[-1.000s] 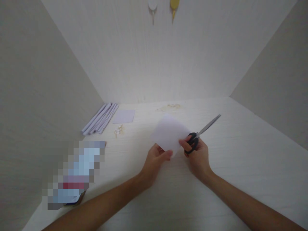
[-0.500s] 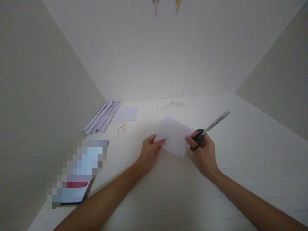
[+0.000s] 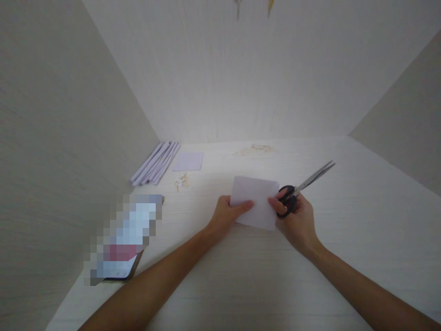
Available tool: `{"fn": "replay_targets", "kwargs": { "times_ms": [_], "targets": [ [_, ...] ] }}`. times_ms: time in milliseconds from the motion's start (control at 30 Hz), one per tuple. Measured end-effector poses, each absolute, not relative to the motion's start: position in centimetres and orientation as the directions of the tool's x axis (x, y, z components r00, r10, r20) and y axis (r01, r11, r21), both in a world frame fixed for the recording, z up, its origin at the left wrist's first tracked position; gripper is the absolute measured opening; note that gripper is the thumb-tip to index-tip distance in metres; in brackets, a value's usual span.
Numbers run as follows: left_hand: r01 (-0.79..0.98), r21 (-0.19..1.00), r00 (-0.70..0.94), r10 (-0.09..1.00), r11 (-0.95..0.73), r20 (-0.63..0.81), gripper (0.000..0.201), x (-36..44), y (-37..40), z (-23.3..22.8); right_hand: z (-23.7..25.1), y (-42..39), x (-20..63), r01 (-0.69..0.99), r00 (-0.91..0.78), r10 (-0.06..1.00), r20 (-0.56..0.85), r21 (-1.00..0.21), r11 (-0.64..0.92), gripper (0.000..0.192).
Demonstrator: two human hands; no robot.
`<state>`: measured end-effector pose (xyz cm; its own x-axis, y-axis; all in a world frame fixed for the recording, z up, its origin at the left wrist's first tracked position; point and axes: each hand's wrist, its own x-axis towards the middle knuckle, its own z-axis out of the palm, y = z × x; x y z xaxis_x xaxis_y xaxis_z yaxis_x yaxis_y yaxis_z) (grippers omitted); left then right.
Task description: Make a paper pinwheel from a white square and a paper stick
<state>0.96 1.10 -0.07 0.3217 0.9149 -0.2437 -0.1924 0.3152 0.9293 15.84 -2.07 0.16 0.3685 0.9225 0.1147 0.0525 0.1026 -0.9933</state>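
Note:
A creased white sheet of paper [image 3: 257, 204], roughly square, is held up over the table between both hands. My left hand [image 3: 229, 214] grips its left side, thumb flat on the front face and the other fingers hidden behind. At the paper's right edge, my right hand [image 3: 298, 220] pinches it with thumb and fingers. The same hand carries a pair of scissors [image 3: 306, 184]; their black handle loops sit around its fingers. The silver blades point up and to the right, away from the paper, slightly apart at the tips.
Rolled paper tubes [image 3: 156, 164] lie at the back left beside a flat square of paper [image 3: 188, 161]. Small pale pieces [image 3: 181, 181] are heaped in front, and more scraps [image 3: 260, 148] lie near the back wall. A phone [image 3: 129, 248] with a blurred screen rests at the left.
The paper has turned from a tilted diamond to nearly level. My left thumb has slid further onto its face. The whole view has shifted slightly, with the scissors still in my right hand.

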Motion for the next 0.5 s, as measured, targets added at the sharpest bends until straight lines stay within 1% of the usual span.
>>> {"fn": "replay_targets", "kwargs": {
  "times_ms": [67,133,267,367,500],
  "targets": [
    [-0.172,0.937,0.294,0.924,0.304,-0.246,0.031,1.08,1.01,0.19,0.23,-2.07,15.74,0.072,0.361,0.925,0.122,-0.992,0.103,0.023],
    [-0.172,0.942,0.228,0.942,0.287,-0.245,0.031,1.25,0.89,0.41,0.36,-2.1,15.64,0.083,0.35,0.93,0.113,-0.992,0.09,0.023],
    [-0.245,0.937,0.12,0.967,0.248,-0.225,0.028,1.51,0.74,0.44,0.66,-2.21,15.4,0.096,0.261,0.964,0.055,-0.995,0.031,0.025],
    [-0.318,0.918,0.14,0.969,0.239,-0.204,0.027,1.53,0.7,0.21,0.77,-2.24,15.25,0.108,0.225,0.974,0.035,-0.994,0.011,0.026],
    [-0.298,0.916,0.195,0.957,0.268,-0.216,0.028,1.39,0.6,0.23,0.8,-2.18,15.27,0.109,0.246,0.967,0.06,-0.993,0.034,0.026]
  ]
}}
